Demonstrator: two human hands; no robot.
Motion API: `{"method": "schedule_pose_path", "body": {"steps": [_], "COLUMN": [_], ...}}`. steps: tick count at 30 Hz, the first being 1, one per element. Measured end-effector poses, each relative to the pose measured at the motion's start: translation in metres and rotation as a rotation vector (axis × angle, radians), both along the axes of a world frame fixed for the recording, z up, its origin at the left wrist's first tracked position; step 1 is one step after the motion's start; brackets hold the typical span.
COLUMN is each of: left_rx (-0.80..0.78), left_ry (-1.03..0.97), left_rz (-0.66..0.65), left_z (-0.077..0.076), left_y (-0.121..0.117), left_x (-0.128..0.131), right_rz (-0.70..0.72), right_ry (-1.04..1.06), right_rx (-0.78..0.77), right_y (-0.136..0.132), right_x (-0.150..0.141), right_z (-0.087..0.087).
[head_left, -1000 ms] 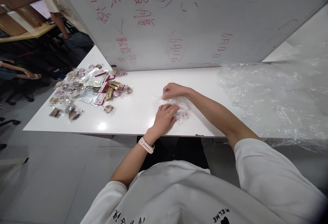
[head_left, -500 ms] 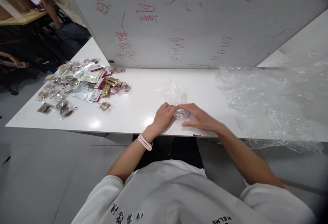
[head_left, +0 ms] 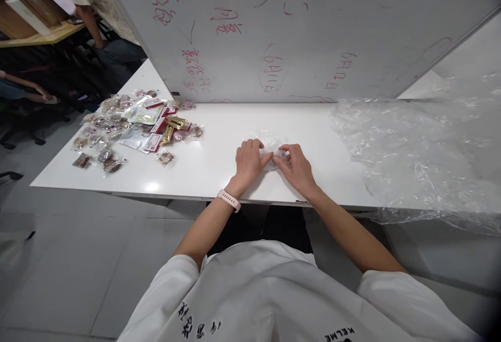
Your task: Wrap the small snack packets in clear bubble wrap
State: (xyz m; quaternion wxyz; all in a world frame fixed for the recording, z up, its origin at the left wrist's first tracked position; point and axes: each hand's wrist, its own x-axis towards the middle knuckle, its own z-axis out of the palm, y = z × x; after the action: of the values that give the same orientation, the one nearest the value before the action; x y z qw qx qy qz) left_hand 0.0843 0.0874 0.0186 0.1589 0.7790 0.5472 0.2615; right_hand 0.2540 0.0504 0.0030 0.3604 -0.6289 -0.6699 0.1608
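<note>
A crumpled piece of clear plastic wrap (head_left: 275, 163) lies on the white table in front of me, bunched around something I cannot make out. My left hand (head_left: 249, 162) grips its left side, fingers bent over the far edge and thumb on the near side. On its right side, my right hand (head_left: 293, 164) holds it with curled fingers, and the two thumbs almost meet in the middle. A band is on my left wrist.
Several small wrapped packets (head_left: 111, 122) are heaped at the table's left, with flat pouches (head_left: 146, 112) and gold sachets (head_left: 167, 134) on top. A whiteboard (head_left: 250, 34) stands along the back. Loose clear plastic sheeting (head_left: 422, 159) covers the right end. Other people are at the far left.
My right hand left the far edge of the plastic, came nearer to me, and now grips its right side. The far part of the plastic is folded in and the bundle is more compact.
</note>
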Motion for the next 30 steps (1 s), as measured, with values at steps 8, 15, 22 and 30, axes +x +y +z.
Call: {"method": "schedule_pose_path", "body": {"steps": [8,15,22,30], "left_rx": [0.109,-0.144,-0.148,-0.428], "left_ry": [0.135,-0.099,-0.353,-0.62], "left_rz": [-0.095,-0.039,0.063,0.039], "left_z": [-0.003,0.002,-0.002,-0.008], "left_y": [0.025,0.038,0.053,0.082], "left_x": [0.008,0.007,0.0,0.017], "right_rz": [0.288,0.278,0.161,0.046], "right_ry": [-0.31,-0.271,-0.074,-0.076], "right_rx": [0.115,0.036,-0.277,-0.192], "right_y": [-0.011,0.017,0.071,0.094], "right_x": [0.018,0.021,0.026,0.036], "right_z": [-0.014,-0.008,0.011,-0.002]}}
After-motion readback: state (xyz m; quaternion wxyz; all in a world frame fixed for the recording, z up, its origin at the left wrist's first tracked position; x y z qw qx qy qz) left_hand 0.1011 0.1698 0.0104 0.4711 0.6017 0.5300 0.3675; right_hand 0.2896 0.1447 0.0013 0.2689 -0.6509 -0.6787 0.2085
